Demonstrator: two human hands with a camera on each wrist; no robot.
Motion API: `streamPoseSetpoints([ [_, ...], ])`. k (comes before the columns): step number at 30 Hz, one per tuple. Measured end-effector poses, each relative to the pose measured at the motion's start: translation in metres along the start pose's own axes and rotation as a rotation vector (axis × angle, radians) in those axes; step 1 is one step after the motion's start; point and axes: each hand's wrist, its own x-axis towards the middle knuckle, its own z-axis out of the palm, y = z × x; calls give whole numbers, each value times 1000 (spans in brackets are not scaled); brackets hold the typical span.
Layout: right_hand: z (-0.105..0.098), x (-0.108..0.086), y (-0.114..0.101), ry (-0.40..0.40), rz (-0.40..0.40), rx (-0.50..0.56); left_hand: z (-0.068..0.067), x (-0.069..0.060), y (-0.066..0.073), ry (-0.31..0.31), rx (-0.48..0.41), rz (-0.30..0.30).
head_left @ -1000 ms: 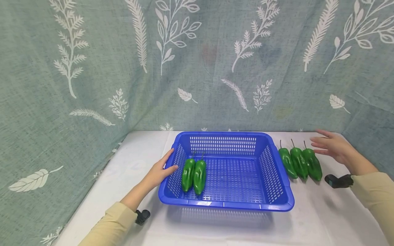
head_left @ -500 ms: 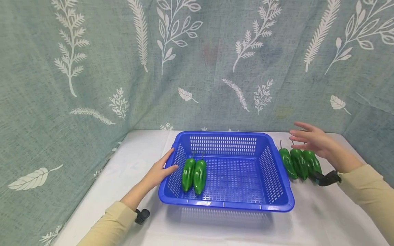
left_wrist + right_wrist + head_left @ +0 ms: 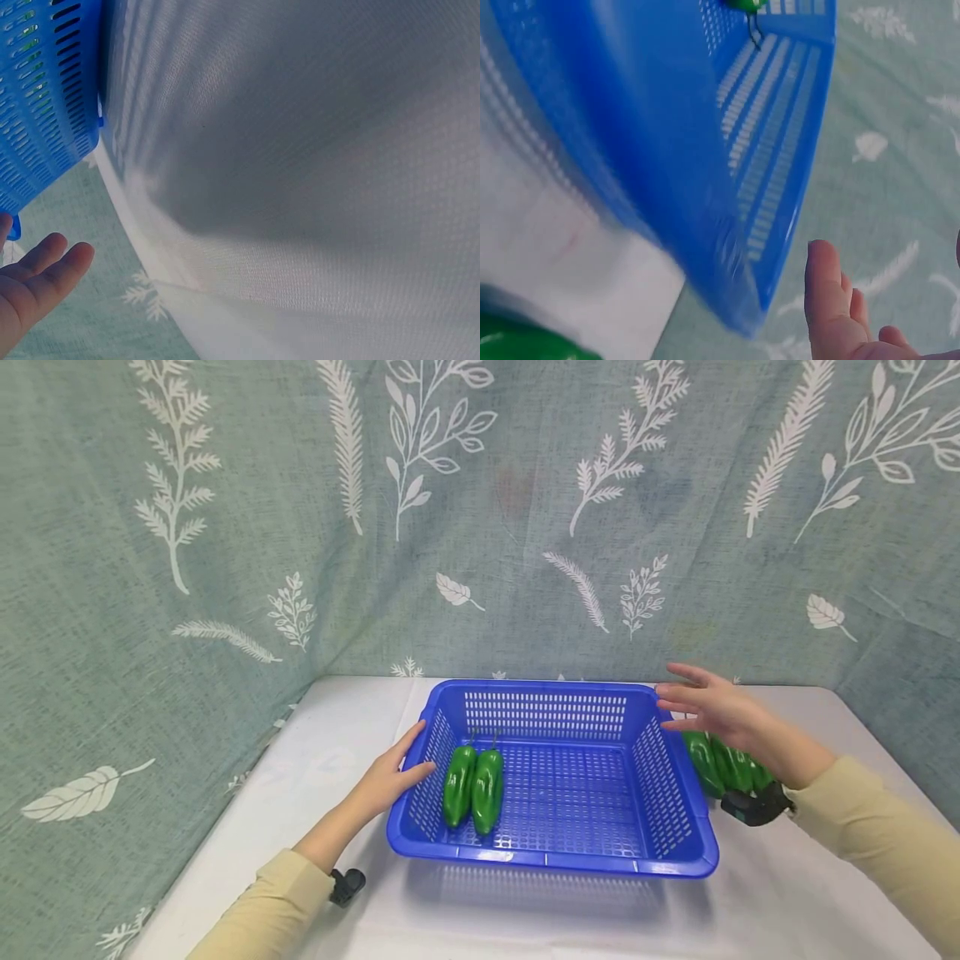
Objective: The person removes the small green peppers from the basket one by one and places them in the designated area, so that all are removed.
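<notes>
A blue plastic basket (image 3: 555, 862) with slotted walls stands on the table. Two glossy green peppers (image 3: 487, 793) lie side by side at its left end, stems pointing away. My left hand (image 3: 386, 781) rests at the basket's left rim, thumb and fingers spread. My right hand (image 3: 712, 706) hovers by the far right corner of the rim, fingers extended and holding nothing; the right wrist view shows its thumb (image 3: 826, 289) apart from the basket. More green peppers (image 3: 702, 764) lie just right of the basket, partly hidden by my right hand and wrist.
A white cloth (image 3: 345, 710) covers the table. Behind and to the left hangs a grey-green curtain (image 3: 247, 527) with white leaf prints. A black wrist camera (image 3: 753, 806) sits under my right wrist, in front of the outer peppers.
My right hand has moved left, from beyond the outer peppers to the basket's right rim, now covering part of those peppers. My left hand and the basket have stayed put.
</notes>
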Motion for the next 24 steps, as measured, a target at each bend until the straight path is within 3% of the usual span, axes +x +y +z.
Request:
streamPoseSetpoints([
  [5, 8, 9, 5, -86, -45, 49, 1, 1, -1, -4, -4, 0],
  [13, 48, 11, -10, -78, 7, 13, 2, 2, -1, -5, -1, 5],
  [24, 88, 36, 1, -115, 27, 45, 0, -1, 2, -4, -13, 10],
])
